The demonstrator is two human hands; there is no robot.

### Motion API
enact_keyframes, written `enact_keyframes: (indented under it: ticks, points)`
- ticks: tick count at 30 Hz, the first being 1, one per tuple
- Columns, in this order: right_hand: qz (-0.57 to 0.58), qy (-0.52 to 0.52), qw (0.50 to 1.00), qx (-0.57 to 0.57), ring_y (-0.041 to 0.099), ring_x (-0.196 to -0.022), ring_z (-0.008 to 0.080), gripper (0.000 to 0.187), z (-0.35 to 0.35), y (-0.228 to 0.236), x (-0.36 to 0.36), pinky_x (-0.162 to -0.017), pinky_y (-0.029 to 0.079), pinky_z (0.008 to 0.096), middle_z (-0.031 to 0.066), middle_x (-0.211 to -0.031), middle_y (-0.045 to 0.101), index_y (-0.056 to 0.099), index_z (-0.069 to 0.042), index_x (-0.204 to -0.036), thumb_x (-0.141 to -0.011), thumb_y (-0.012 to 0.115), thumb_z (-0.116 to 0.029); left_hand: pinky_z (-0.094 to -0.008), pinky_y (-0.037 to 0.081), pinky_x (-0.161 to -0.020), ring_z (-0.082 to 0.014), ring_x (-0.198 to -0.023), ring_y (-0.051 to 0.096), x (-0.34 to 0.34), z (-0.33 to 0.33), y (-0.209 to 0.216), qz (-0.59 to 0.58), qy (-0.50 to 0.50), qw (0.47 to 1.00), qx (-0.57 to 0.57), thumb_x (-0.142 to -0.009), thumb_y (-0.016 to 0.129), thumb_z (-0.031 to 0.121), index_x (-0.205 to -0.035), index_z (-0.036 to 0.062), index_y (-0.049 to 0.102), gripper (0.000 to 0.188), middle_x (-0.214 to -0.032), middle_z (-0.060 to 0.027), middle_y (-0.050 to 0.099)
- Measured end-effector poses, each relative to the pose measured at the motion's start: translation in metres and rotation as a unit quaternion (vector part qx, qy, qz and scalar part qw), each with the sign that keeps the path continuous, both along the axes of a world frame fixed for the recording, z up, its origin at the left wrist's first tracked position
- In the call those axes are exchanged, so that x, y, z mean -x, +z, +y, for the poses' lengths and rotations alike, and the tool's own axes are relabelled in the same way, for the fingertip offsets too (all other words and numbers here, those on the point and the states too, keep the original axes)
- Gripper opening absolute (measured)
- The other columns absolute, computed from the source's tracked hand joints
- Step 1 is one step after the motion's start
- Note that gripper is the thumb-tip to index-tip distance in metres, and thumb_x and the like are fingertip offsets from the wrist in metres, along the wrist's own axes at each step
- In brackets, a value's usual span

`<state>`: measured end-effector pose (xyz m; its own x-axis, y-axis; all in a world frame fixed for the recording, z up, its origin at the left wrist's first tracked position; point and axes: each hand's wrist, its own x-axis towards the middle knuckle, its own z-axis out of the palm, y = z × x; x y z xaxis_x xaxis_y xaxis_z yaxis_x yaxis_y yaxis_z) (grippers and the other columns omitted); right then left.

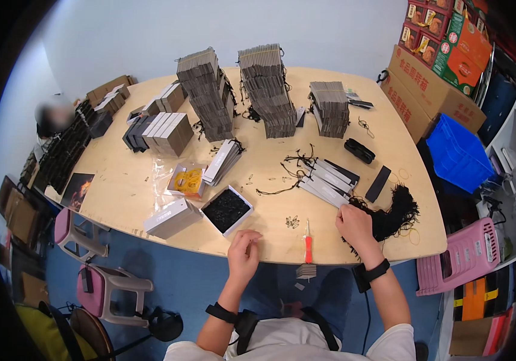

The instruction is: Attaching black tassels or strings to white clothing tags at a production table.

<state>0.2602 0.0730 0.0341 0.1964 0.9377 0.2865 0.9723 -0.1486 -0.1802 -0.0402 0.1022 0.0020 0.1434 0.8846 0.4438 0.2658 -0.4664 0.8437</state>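
Note:
My left hand [244,256] hovers at the table's front edge, fingers curled together; I cannot make out anything in them. My right hand [355,225] is closed at the near end of several pale flat strips [324,183] with black cords, beside a pile of black cords [395,213]; its fingertips' contents are hidden. Between my hands lies a thin-shafted tool with an orange-red handle [308,248], pointing away from me. Just below it is a small grey ridged block [306,272]. Small loose pieces [292,222] lie left of the tool. Nearer my left hand stands an open white box of black bits [227,209].
Three banded stacks of grey pieces [210,96] stand at the back. Left are a box of yellow rubber bands [188,180], a long white box [172,218] and grey boxes [169,133]. A black case [360,150] lies right. A blue crate [459,153] and pink stool [459,256] flank the table.

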Motion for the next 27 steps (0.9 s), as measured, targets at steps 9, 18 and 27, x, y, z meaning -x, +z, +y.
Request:
enact_keyframes:
  ticks: [9,18,27]
  points:
    - [0.341,0.08,0.936,-0.04,0.056,-0.062,0.0113,0.014,-0.01,0.091,0.025,-0.059,0.044,0.0255,0.0038,-0.069,0.061,0.064,0.0,-0.09,-0.084,0.068,-0.013,-0.0247,0.043,-0.056,-0.0158,-0.063,0.057,0.001,-0.002,0.001,0.02,0.012,0.999,-0.023,-0.087,0.056,-0.005,-0.094,0.004,0.065,0.014,-0.096,-0.0077,0.064]
    - [0.604,0.188,0.774,-0.011,0.049,-0.07,0.0023,0.008,-0.033,0.101,0.015,-0.063,0.04,0.0194,-0.006,-0.077,0.056,0.062,-0.002,-0.09,-0.089,0.067,-0.008,-0.0261,0.045,-0.058,-0.0191,-0.066,0.06,0.001,-0.001,-0.002,0.026,0.011,0.999,-0.019,-0.085,0.055,-0.006,-0.093,0.0034,0.064,0.016,-0.096,-0.0086,0.064]
    - [0.598,0.118,0.787,0.095,0.05,-0.07,0.0026,0.013,-0.044,0.042,0.005,-0.062,0.042,0.0206,-0.004,-0.077,0.06,0.065,-0.001,-0.09,-0.087,0.07,-0.012,-0.0258,0.046,-0.058,-0.0201,-0.063,0.059,-0.002,-0.002,0.002,0.05,0.021,0.998,-0.035,-0.083,0.058,-0.005,-0.093,0.0048,0.065,0.016,-0.093,-0.0082,0.064]
